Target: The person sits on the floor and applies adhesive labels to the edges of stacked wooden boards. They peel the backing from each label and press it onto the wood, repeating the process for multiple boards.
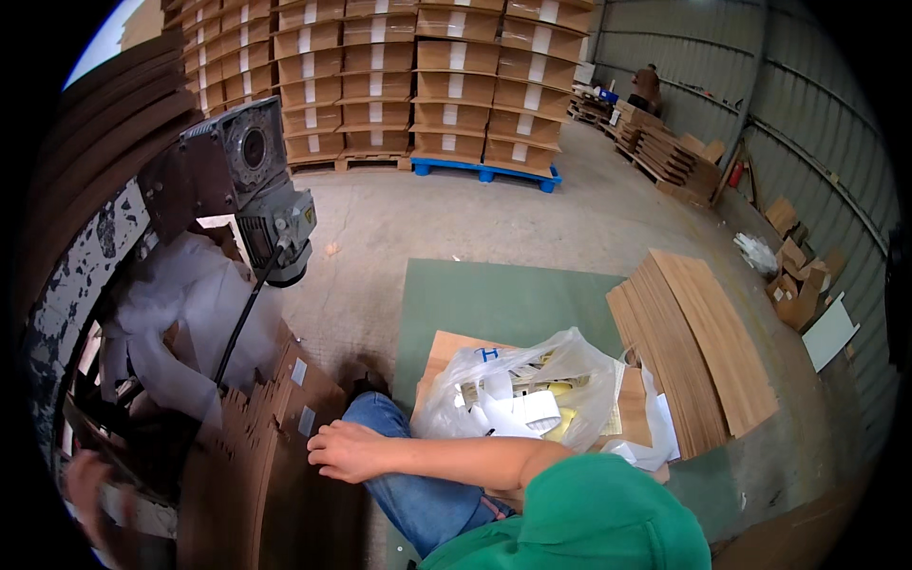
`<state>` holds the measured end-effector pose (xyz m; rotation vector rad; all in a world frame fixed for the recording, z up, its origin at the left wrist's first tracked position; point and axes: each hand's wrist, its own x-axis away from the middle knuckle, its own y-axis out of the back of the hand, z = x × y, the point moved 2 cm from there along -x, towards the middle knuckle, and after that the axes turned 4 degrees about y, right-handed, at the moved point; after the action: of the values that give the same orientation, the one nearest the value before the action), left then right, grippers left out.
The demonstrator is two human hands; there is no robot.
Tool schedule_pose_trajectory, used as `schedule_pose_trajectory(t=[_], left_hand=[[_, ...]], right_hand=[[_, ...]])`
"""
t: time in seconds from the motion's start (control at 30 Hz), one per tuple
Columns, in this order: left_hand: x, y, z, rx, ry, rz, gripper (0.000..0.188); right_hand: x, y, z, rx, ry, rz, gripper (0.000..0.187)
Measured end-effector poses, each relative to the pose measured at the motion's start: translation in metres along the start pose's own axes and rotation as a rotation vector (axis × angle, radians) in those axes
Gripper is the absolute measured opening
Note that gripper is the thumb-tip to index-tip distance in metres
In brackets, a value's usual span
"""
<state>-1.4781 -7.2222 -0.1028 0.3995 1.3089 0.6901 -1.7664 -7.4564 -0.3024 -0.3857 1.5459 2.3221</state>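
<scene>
My right arm, in a green sleeve, reaches leftward across my jeans. My right hand (pixel 348 451) is at the right side of a tall brown stack of flat cardboard (pixel 271 418), fingers loosely bent and apart, with nothing visible in them. On that stack's side are two small white labels (pixel 307 420). My left hand (pixel 92 484) is at the far left, smeared by motion, near the machine's dark lower part; its finger state and anything in it cannot be made out. Right of my arm lies a clear plastic bag (pixel 446 394) holding a white paper roll (pixel 537 410) and yellowish papers.
A grey motor (pixel 271 223) with a black cable juts out at left, above crumpled translucent plastic sheeting (pixel 190 304). Brown boards (pixel 698 351) are stacked on the green surface (pixel 494 294). Behind, cartons (pixel 456 85) stand on a blue pallet (pixel 489 173); another person (pixel 647 87) is far off.
</scene>
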Motion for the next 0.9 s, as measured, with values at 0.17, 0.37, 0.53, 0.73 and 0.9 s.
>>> schedule_pose_trajectory(t=[0.17, 0.37, 0.53, 0.73, 0.9], left_hand=[[-0.023, -0.02, -0.143, 0.349, 0.107, 0.639, 0.04], [0.101, -0.03, -0.077, 0.499, 0.485, 1.016, 0.048], [0.154, -0.011, -0.053, 0.547, 1.086, 1.169, 0.037], [0.194, -0.078, -0.062, 0.555, 0.97, 0.866, 0.038], [0.177, -0.08, -0.093, 0.614, 0.768, 0.804, 0.047]], right_hand=[[0.001, -0.007, 0.0, -0.097, -0.048, 0.011, 0.015], [-0.011, -0.013, -0.006, -0.201, 0.024, 0.137, 0.016], [-0.076, -0.016, -0.036, -0.152, -0.119, 0.27, 0.019], [-0.095, -0.047, -0.046, 0.036, -0.259, 0.546, 0.02], [-0.077, -0.041, -0.049, 0.043, -0.479, 0.64, 0.02]])
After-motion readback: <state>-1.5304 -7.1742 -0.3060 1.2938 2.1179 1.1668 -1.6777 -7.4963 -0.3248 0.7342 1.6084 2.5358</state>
